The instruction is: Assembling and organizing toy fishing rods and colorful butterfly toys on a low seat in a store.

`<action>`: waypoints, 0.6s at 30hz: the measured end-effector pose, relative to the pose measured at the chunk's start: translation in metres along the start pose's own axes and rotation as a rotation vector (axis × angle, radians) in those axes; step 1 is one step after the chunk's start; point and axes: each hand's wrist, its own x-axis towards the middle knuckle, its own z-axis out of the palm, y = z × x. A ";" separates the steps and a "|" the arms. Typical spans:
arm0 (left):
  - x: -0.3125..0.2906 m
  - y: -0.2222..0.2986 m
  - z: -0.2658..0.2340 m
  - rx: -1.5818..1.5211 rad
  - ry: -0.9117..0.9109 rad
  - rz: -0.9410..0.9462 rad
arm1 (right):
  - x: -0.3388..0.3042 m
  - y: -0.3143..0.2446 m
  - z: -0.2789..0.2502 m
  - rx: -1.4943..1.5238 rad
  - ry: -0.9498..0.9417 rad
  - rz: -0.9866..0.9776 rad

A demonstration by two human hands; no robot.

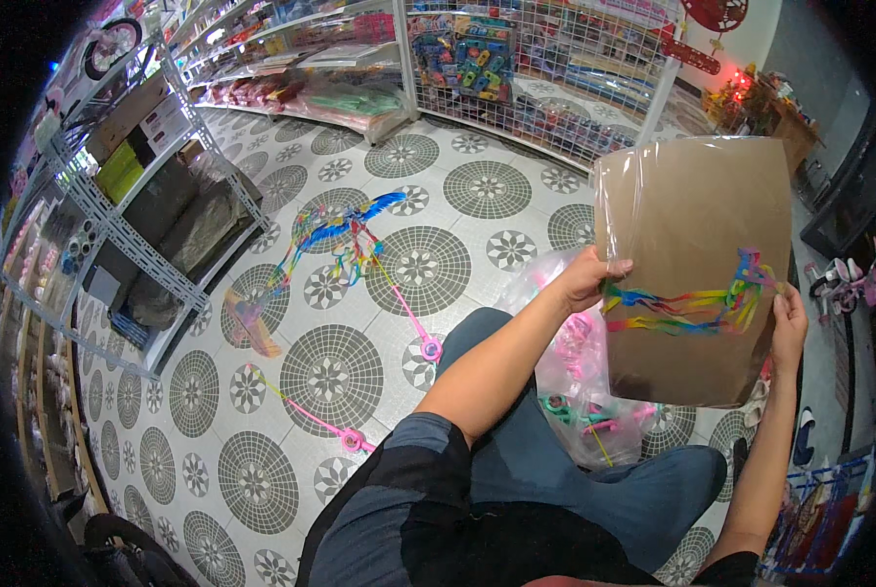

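Observation:
A brown cardboard sheet [697, 205] in clear plastic wrap is held up in front of me at the right. My left hand [591, 279] grips its left edge, thumb on the face. Closed at the right edge is my right hand [789, 328]. Rainbow ribbons [677, 308] stretch across the sheet's lower half up to my right fingers; whether they lie inside the wrap I cannot tell. Behind and below the sheet, a clear plastic bag [555, 352] holds pink and green plastic pieces, partly hidden by the sheet and my legs.
On the patterned tile floor at the left lie a blue bird-shaped toy [350, 225] with rainbow ribbons, a pink stick [413, 318] and another pink stick [332, 426] with a ring. A metal shelf [154, 215] with boxes stands left, a wire rack [545, 68] ahead.

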 end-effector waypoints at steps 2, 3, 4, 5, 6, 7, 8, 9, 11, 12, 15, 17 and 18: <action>-0.001 0.000 0.000 0.028 0.008 0.001 | -0.003 -0.008 0.006 0.015 0.050 -0.059; 0.000 0.000 0.001 0.016 0.014 0.007 | -0.003 -0.009 0.006 0.017 0.048 -0.058; 0.000 0.000 0.002 0.002 0.016 0.013 | -0.003 -0.010 0.005 -0.018 0.056 -0.058; 0.000 0.000 0.003 0.002 0.015 0.013 | -0.004 -0.011 0.005 -0.052 0.064 -0.058; 0.000 0.001 0.004 0.001 0.023 0.024 | -0.002 -0.006 0.000 -0.052 0.065 -0.059; 0.001 0.000 0.004 0.000 0.027 0.035 | 0.000 -0.003 -0.006 -0.074 0.060 -0.079; 0.002 0.000 0.004 -0.001 0.024 0.035 | 0.002 0.000 -0.011 -0.096 0.056 -0.100; 0.004 -0.001 0.005 0.016 0.051 0.055 | 0.003 0.003 -0.016 -0.098 0.059 -0.101; 0.003 0.000 0.003 0.036 0.085 0.075 | 0.002 0.000 -0.011 -0.039 0.036 -0.087; 0.003 0.000 0.002 0.075 0.131 0.101 | 0.002 -0.002 -0.009 -0.038 0.034 -0.086; 0.004 0.002 -0.001 0.116 0.195 0.140 | 0.001 -0.008 -0.004 0.021 0.065 -0.007; 0.006 0.001 -0.001 0.117 0.211 0.152 | 0.002 -0.008 -0.003 0.082 0.066 -0.019; 0.007 0.000 -0.001 0.147 0.256 0.175 | 0.003 -0.008 -0.004 0.082 0.066 -0.019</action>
